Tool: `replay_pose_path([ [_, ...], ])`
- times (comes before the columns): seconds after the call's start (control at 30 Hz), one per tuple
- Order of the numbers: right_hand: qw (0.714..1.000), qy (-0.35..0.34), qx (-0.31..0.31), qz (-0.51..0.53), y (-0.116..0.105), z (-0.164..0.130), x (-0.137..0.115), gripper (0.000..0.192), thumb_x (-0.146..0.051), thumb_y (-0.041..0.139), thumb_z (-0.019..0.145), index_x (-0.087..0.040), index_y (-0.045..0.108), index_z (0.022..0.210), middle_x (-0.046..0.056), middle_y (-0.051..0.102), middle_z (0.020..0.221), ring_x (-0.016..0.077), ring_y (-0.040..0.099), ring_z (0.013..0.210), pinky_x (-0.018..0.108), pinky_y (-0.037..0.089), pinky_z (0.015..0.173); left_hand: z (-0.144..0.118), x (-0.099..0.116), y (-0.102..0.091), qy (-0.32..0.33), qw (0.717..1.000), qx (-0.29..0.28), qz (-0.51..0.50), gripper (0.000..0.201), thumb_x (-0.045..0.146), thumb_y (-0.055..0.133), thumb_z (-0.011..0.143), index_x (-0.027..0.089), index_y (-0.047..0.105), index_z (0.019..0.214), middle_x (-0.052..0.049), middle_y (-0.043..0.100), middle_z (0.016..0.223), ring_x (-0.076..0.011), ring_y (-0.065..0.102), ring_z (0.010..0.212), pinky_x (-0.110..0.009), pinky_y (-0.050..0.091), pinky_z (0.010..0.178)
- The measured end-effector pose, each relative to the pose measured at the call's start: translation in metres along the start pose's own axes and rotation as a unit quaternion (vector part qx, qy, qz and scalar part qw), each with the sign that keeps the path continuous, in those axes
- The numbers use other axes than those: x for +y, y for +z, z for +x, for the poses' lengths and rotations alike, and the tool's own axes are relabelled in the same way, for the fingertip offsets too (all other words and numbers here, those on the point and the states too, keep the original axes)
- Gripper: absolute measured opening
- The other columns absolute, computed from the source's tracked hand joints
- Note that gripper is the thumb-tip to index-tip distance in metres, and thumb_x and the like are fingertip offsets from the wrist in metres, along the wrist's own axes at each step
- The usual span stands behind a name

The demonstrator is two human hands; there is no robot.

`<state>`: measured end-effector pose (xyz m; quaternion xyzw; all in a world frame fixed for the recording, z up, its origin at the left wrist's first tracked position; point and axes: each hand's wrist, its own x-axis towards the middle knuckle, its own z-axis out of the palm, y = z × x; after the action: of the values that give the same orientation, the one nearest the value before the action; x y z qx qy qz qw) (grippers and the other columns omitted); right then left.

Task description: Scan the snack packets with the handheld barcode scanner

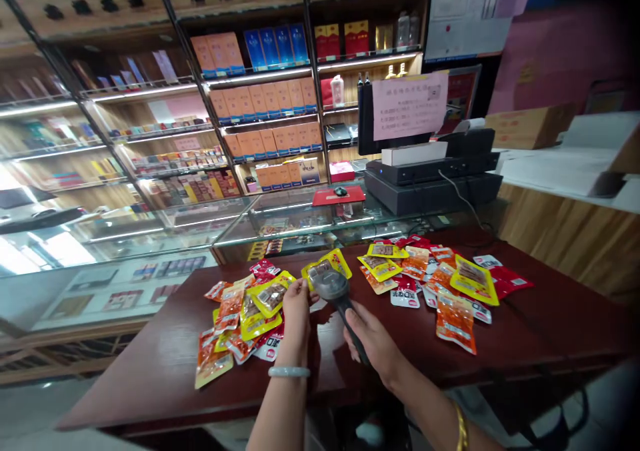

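Head view, looking down at dark red table (150, 371).

Left hand (296, 304): forearm raised from bottom edge, near vertical, pale bangle (289, 372) on wrist. Fingers pinched on edge of 1 yellow packet (327, 264), held just above table between 2 heaps. Packet face turned toward scanner head; print not readable.

Right hand (373, 341): forearm entering from lower right, gold bangle (461, 428) on wrist, partly cut off by frame edge. Fist wrapped around dark handle of scanner (334, 288). Scanner head tilted up and forward, overlapping lower part of held packet; touching or just apart, cannot tell. Trigger finger hidden behind handle.

Left heap (245, 318): orange, yellow, red packets, overlapping, beside left hand. Right heap (440, 281): same mix, spread wider, well right of scanner. Count in either heap not determinable, lower packets covered.

Behind table: glass counter (210, 228), contents blurred by reflections. On it a red pad (339, 194) with small dark mouse-like item, and black till (433, 174) with pink notice (409, 104) taped on its screen; notice text illegible. Cable from till runs down toward table, end hidden. Shelves (260, 91) at back with orange, blue, red boxes; labels too small to read. Upper left shelves dim. Cardboard box (527, 126) on right-hand counter, partly in shadow.
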<state>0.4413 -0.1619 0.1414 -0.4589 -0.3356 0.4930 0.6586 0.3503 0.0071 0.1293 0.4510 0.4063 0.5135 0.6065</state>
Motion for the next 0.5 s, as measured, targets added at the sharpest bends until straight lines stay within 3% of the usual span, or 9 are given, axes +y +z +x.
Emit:
replay_pose_path([
  [0.13,1.0,0.015,-0.021,-0.014,0.028,0.019,-0.008,0.072,-0.081,0.065,0.074,-0.021,0.06,0.113,-0.011,0.047,0.052,0.008,0.038,0.038,0.021,0.033,0.04,0.011,0.018,-0.025,-0.01,0.999,0.017,0.025,0.03,0.041,0.072,0.07,0.017,0.06,0.084,0.006,0.057,0.056,-0.0112,0.058,0.047,-0.023,0.049,0.05],
  [0.27,0.998,0.036,-0.058,0.002,0.069,0.044,-0.011,0.069,-0.08,0.066,0.073,-0.022,0.058,0.109,-0.011,0.049,0.051,0.0075,0.039,0.037,0.021,0.033,0.04,0.027,0.049,-0.064,-0.008,0.999,0.041,0.035,0.02,0.034,0.064,0.078,0.018,0.06,0.088,0.006,0.058,0.054,-0.0126,0.06,0.045,-0.023,0.049,0.048],
  [0.4,0.994,0.051,-0.094,0.022,0.103,0.07,0.0,0.069,-0.083,0.066,0.071,-0.022,0.055,0.099,-0.011,0.051,0.049,0.0078,0.04,0.036,0.021,0.033,0.04,0.046,0.076,-0.102,-0.009,0.992,0.114,0.043,0.009,0.023,0.059,0.08,0.017,0.059,0.086,0.004,0.06,0.056,-0.0139,0.064,0.048,-0.023,0.051,0.049],
  [0.5,0.993,0.069,-0.098,0.02,0.117,0.083,0.01,0.068,-0.085,0.066,0.069,-0.022,0.054,0.094,-0.01,0.052,0.048,0.0086,0.041,0.035,0.022,0.031,0.04,0.056,0.084,-0.122,-0.016,0.988,0.14,0.068,0.004,0.021,0.058,0.081,0.017,0.059,0.082,0.001,0.063,0.058,-0.0155,0.068,0.052,-0.024,0.053,0.052],
])
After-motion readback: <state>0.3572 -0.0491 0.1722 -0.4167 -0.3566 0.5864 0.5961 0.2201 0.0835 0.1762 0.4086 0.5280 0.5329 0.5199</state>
